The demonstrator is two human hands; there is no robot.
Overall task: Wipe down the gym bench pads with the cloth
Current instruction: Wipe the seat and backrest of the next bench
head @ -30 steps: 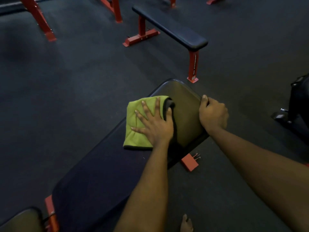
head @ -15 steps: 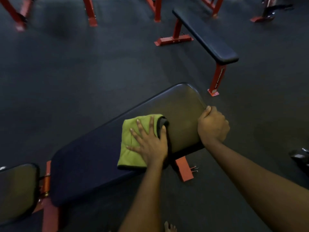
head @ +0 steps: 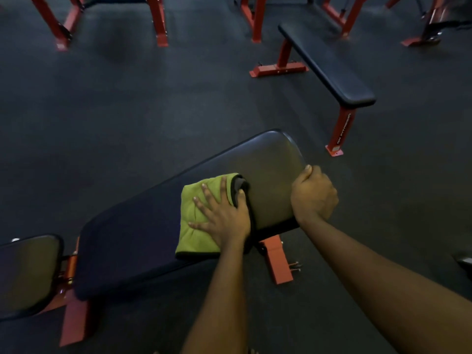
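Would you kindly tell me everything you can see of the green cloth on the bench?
The green cloth looks like soft microfibre, folded into a rough rectangle with a dark hem and a grey inner layer showing at its far corner. It lies flat on the long bench pad, near its middle. The left hand presses on it, fingers spread; nothing else touches it.

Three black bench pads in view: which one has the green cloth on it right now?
The long black back pad in the middle, under the green cloth and left hand. The short seat pad and far flat bench are bare.
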